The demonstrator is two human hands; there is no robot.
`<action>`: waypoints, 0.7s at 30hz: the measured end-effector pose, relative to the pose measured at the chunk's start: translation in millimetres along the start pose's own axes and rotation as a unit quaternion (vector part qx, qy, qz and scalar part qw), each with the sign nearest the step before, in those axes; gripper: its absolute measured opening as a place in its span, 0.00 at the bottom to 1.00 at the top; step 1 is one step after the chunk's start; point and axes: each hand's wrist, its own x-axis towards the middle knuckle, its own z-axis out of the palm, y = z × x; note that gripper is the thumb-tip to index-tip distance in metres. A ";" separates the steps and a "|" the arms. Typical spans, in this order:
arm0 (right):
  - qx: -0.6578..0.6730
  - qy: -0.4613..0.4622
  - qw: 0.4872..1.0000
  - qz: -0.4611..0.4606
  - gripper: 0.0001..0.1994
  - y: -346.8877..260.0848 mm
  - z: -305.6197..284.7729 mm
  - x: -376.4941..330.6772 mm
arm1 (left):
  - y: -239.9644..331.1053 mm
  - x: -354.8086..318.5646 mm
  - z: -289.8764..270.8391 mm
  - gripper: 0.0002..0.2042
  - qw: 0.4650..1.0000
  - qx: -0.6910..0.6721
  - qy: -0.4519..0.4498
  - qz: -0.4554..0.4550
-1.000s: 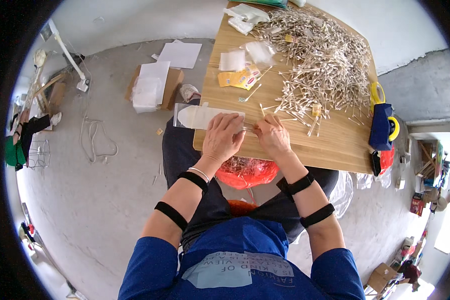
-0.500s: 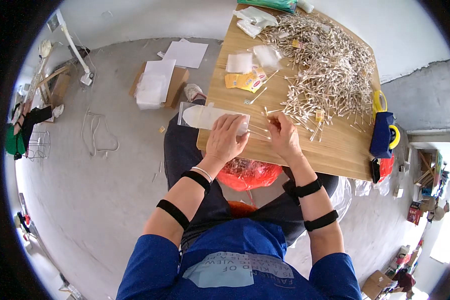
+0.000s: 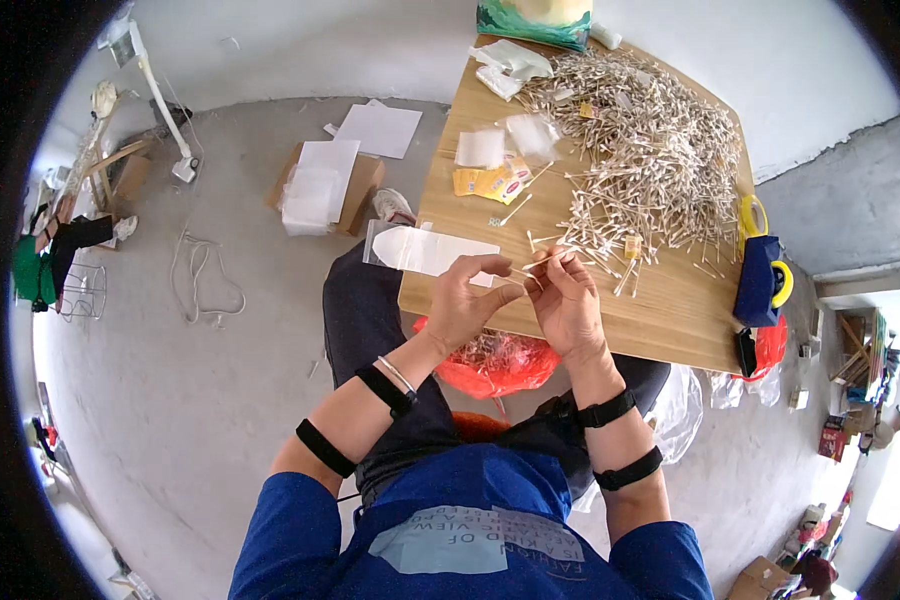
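Observation:
My right hand (image 3: 569, 312) is closed near the table's front edge, pinching a few cotton swabs (image 3: 548, 259) between thumb and fingers. Facing it, my left hand (image 3: 467, 308) has its thumb and forefinger curved with a gap between them, close to the swabs' ends; nothing shows in its grasp. A clear plastic bag with a white rounded card (image 3: 430, 250) lies flat just beyond my left hand. To the right, a huge heap of loose cotton swabs (image 3: 660, 150) spreads over the wooden table (image 3: 660, 315).
Yellow printed cards (image 3: 492, 182) and clear sachets (image 3: 481, 148) lie beyond the bag. A blue tape dispenser (image 3: 759, 282) with yellow rolls sits at the right edge. Below the table's front hangs a red bag (image 3: 500, 365). A cardboard box (image 3: 361, 190) with white sheets stands on the floor.
My left hand has let go of the plastic bag and moved right, toward my right hand. My right hand has turned palm up with swabs in its fingers.

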 end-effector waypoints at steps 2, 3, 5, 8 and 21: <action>0.017 -0.022 1.000 -0.013 0.03 2.3 6.9 -4.0 | 16.7 -0.2 3.8 0.15 0.996 -0.089 0.010 -0.017; 0.020 -0.029 0.999 -0.017 0.03 3.2 11.5 -6.7 | 25.1 -0.2 5.8 0.13 0.991 -0.128 0.019 -0.030; 0.025 -0.043 0.998 -0.026 0.03 4.2 20.8 -13.8 | 31.7 -1.9 9.3 0.11 0.982 -0.178 0.044 -0.041; -0.022 -0.020 0.999 -0.039 0.05 -1.2 26.0 -23.2 | 33.9 -2.9 11.3 0.09 0.978 -0.196 0.074 -0.020; -0.628 -0.055 0.707 -0.319 0.07 -23.7 40.4 -50.4 | 62.9 -9.1 -10.7 0.07 0.994 -0.076 0.021 0.079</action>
